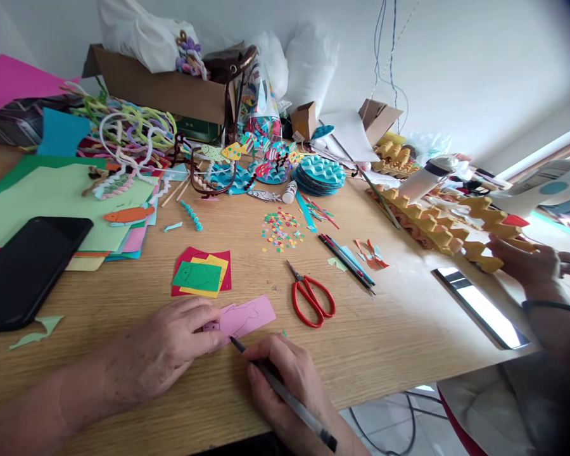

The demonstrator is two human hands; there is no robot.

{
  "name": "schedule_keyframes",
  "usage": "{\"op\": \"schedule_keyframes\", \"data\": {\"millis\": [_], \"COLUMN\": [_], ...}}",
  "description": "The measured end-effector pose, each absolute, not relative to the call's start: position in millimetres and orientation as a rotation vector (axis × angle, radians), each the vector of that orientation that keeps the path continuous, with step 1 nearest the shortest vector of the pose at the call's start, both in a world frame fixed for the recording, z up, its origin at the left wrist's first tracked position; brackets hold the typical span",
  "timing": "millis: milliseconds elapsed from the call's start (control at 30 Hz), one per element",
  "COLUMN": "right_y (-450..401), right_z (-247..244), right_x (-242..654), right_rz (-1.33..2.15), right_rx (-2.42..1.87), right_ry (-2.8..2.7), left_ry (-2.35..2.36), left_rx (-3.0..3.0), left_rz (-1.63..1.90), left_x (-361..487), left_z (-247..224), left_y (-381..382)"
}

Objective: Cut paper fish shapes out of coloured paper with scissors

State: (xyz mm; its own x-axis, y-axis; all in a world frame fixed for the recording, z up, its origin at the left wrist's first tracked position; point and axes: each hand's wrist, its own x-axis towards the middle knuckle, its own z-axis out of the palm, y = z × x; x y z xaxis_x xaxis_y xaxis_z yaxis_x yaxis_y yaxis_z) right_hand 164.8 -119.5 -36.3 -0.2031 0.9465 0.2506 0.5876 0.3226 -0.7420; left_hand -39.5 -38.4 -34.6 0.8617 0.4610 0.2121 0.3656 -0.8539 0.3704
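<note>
A strip of pink paper (259, 311) with a fish outline drawn on it lies on the table. My left hand (171, 342) holds its left end down, thumb and fingers over the paper. In my right hand (285, 380) is a black pen (285, 394), gripped for writing, its tip at the lower edge of the strip. Red-handled scissors (312, 301) lie just right of the strip with their blades pointing away. Behind my left hand is a small stack of red, yellow and green paper pieces; the green piece (197, 277) on top bears a drawn fish.
A black phone (33, 269) and coloured sheets (76, 196) lie at left. Confetti (281, 229), pencils (348, 261) and paper scraps are beyond the scissors. Blue scalloped discs (319, 174) stand behind. At right, another person's hand (522, 263) touches yellow egg cartons (437, 221) near another phone (482, 308).
</note>
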Motion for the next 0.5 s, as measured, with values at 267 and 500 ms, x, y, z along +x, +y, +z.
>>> {"op": "schedule_keyframes", "data": {"millis": [267,500], "right_y": [-118.7,-119.5], "right_z": [-35.2,-33.8], "right_x": [165.3,164.7], "right_rz": [0.680,0.693], "right_rx": [-1.331,-1.348], "right_ry": [-1.896,-1.893], "left_ry": [0.605,0.611], "left_rx": [2.725,2.709], "left_rz": [0.406,0.368], "left_x": [-39.6,-40.3], "left_z": [-34.9,-35.9], "left_y": [-37.9,-38.7]}}
